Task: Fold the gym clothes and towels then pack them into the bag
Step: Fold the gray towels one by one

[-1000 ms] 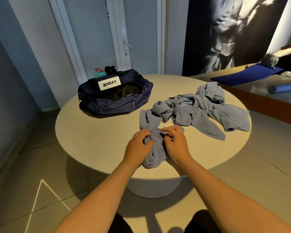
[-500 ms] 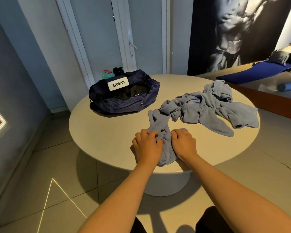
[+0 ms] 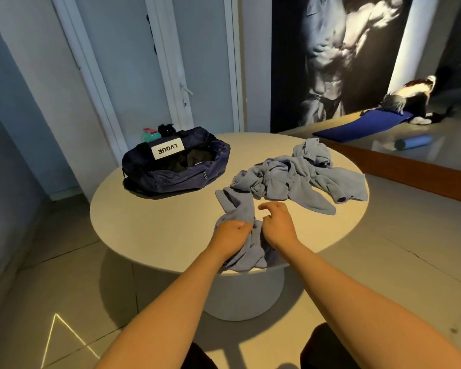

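Note:
A crumpled blue-grey fleece garment (image 3: 298, 179) sprawls over the right half of the round beige table (image 3: 155, 222). A strip of the same blue-grey cloth (image 3: 240, 206) runs from it to the near edge and hangs slightly over. My left hand (image 3: 230, 233) grips that strip near the table edge, fingers curled into the fabric. My right hand (image 3: 277, 225) sits just right of it with the wrist against the cloth and the fingers loosely curled above the table, holding nothing that I can see. An open navy gym bag (image 3: 176, 166) with a white label lies at the far left.
A teal bottle (image 3: 151, 134) and a black object (image 3: 167, 129) stand behind the bag. A door and a large poster are beyond the table. A blue mat (image 3: 357, 126) and a foam roller (image 3: 413, 142) lie at the far right, where a person crouches.
My right hand has let go of the cloth and lifted, its fingers now loose. My left hand keeps hold of the cloth. The camera view has shifted.

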`<state>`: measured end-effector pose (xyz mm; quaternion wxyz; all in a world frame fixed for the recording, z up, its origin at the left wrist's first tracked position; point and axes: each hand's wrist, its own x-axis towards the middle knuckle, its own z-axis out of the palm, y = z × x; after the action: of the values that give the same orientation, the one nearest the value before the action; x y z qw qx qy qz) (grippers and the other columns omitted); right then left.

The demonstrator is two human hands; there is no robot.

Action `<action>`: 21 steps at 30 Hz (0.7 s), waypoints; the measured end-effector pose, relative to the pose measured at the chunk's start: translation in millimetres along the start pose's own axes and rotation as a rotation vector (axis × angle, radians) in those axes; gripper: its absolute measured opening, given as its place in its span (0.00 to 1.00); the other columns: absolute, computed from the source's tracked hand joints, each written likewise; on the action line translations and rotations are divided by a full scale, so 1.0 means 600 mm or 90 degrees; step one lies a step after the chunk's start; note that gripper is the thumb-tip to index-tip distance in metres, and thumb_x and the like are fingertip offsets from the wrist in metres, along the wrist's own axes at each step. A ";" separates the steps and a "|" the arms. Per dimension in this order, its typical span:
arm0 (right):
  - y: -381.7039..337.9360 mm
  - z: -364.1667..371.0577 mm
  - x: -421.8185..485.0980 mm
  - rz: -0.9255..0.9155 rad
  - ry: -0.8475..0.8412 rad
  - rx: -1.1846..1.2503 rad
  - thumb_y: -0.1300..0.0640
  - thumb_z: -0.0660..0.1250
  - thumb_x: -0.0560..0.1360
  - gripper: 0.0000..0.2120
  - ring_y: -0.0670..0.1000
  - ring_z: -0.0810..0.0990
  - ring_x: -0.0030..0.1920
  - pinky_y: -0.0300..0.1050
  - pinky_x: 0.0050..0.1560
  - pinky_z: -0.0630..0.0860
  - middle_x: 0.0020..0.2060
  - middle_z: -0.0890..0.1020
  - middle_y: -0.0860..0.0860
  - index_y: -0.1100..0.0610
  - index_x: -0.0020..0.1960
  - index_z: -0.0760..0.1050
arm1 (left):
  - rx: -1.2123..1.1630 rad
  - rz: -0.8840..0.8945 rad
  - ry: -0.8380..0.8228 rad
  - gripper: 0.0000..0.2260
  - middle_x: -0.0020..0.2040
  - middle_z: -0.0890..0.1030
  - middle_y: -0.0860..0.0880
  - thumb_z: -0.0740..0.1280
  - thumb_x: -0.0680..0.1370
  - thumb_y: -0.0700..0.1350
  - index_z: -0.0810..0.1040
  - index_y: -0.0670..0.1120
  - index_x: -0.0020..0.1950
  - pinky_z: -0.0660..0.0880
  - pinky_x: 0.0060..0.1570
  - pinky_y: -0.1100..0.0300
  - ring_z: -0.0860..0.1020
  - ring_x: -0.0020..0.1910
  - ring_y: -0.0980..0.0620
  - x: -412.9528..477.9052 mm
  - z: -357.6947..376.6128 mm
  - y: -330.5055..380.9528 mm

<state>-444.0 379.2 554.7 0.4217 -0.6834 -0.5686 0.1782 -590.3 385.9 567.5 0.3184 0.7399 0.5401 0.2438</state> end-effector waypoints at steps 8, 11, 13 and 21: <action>0.016 -0.001 -0.007 0.042 -0.279 -0.194 0.47 0.56 0.82 0.22 0.61 0.67 0.70 0.63 0.69 0.61 0.74 0.69 0.51 0.40 0.76 0.63 | 0.046 0.137 -0.001 0.05 0.49 0.79 0.55 0.65 0.78 0.47 0.79 0.56 0.46 0.76 0.49 0.56 0.78 0.46 0.54 -0.028 0.004 -0.035; 0.006 0.007 -0.014 0.026 -0.242 -0.301 0.49 0.59 0.80 0.21 0.61 0.72 0.64 0.61 0.64 0.64 0.67 0.74 0.54 0.43 0.73 0.68 | 0.214 0.057 0.008 0.07 0.58 0.77 0.51 0.63 0.79 0.49 0.78 0.56 0.55 0.74 0.55 0.51 0.77 0.52 0.47 -0.023 -0.018 -0.055; -0.007 0.017 -0.025 0.008 -0.188 -0.301 0.52 0.60 0.80 0.13 0.61 0.76 0.56 0.54 0.55 0.64 0.55 0.80 0.56 0.50 0.61 0.77 | 0.371 0.013 0.010 0.13 0.63 0.76 0.48 0.60 0.80 0.52 0.77 0.57 0.64 0.67 0.66 0.48 0.76 0.59 0.44 -0.018 -0.041 -0.055; -0.038 0.069 -0.055 -0.087 -0.198 -0.291 0.49 0.59 0.82 0.16 0.61 0.64 0.70 0.57 0.66 0.66 0.68 0.69 0.58 0.51 0.65 0.77 | 0.562 -0.211 -0.164 0.12 0.56 0.77 0.55 0.58 0.80 0.43 0.74 0.58 0.57 0.27 0.70 0.32 0.71 0.68 0.45 0.023 -0.088 -0.094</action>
<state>-497.8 364.3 540.5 0.1750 -0.6855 -0.6966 0.1193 -660.0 422.3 562.1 0.0732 0.7324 0.6587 -0.1558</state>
